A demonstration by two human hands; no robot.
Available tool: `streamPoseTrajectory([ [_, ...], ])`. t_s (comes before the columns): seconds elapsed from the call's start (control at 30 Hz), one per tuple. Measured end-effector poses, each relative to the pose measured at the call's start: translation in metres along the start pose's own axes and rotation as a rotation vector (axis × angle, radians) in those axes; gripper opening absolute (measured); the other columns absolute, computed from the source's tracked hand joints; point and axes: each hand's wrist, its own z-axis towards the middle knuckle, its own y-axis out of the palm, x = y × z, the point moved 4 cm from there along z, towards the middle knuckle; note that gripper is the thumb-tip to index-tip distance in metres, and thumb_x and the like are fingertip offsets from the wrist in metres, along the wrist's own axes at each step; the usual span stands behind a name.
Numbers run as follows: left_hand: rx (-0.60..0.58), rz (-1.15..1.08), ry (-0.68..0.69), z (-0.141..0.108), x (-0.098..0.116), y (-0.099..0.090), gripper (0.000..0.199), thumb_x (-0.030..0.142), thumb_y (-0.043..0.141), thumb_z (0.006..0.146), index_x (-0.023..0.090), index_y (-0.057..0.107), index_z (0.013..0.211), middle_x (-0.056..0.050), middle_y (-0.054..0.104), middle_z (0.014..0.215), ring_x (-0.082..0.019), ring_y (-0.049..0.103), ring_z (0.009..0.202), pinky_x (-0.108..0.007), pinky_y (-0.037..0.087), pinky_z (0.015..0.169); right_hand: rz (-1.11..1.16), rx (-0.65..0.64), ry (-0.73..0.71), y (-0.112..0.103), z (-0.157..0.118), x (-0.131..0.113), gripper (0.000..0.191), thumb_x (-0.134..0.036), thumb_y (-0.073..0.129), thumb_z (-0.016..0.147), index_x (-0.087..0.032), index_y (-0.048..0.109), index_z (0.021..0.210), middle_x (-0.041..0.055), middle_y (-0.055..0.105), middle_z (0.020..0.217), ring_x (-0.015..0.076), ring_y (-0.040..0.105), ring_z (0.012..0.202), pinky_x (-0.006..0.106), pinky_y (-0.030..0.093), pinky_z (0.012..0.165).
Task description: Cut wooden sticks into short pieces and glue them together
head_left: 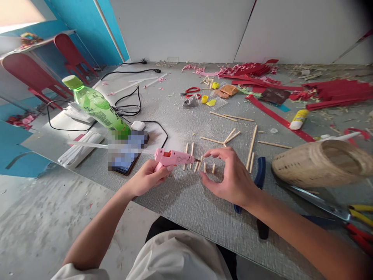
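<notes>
Grey textured tabletop bears slender pale wooden sticks, mostly lying separate, so work appears early; left hand grasps pink plastic glue gun, tip beside short sticks near right hand, whose grip cannot be told.

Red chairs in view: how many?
2. One red chair stands near the left edge; the second red chair is farther back, to its right. No others visible, though some could be hidden.

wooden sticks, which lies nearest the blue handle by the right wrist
The short stick just left of the blue handle; others, like the longer stick, lie farther.
</notes>
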Motion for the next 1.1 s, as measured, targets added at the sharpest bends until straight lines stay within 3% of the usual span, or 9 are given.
streamPoseTrajectory([
  [1.1, -0.028, 0.012, -0.014, -0.0011, -0.006, -0.0016, 0.053, 0.057, 0.059, 0.099, 0.021, 0.039, 0.067, 0.007, 0.034, 0.058, -0.005, 0.025, 0.05, -0.021, 0.017, 0.044, 0.007, 0.032, 0.038, -0.0011, 0.0006, 0.0022, 0.055, -0.022, 0.075, 0.089, -0.023, 0.04, 0.131, 0.0142, 0.065, 0.114, 0.0321, 0.065, 0.107, 0.054, 0.059, 0.089],
])
